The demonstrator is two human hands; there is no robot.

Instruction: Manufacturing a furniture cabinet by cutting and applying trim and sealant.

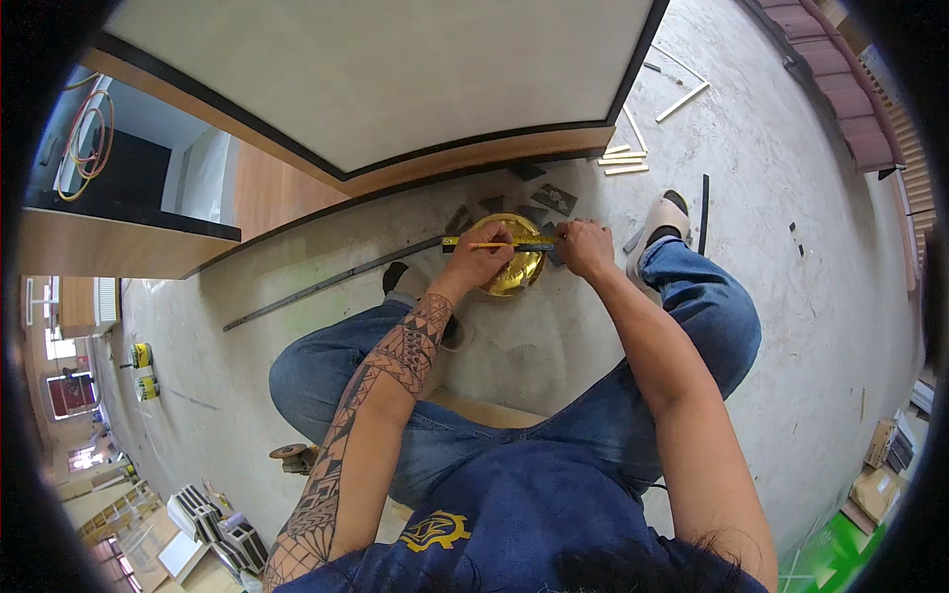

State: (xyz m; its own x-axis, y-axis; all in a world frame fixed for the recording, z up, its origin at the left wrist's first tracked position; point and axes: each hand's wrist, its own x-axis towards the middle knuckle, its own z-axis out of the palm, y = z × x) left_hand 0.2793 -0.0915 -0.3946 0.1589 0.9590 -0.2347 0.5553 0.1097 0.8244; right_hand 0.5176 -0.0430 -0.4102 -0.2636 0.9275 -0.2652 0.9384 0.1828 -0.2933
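A round, shiny gold tin [514, 274] stands on the floor between my feet. Across its top lies a long dark strip [336, 286] that reaches out to the left along the floor. A yellow tape measure blade [529, 240] runs along the strip over the tin. My left hand [480, 255] is closed around a yellow pencil [491, 245] and rests over the tin and strip. At the tin's right edge, my right hand [585, 247] pinches the end of the blade; its fingertips partly hide what lies under them.
A large pale panel with wood edging [395, 79] stands just beyond the tin. Dark offcuts [554, 200] lie beside the tin, and light-coloured strips [625, 160] farther right. A dark strip [704, 214] lies by my right foot. A spool-like object [294, 456] sits near my left thigh.
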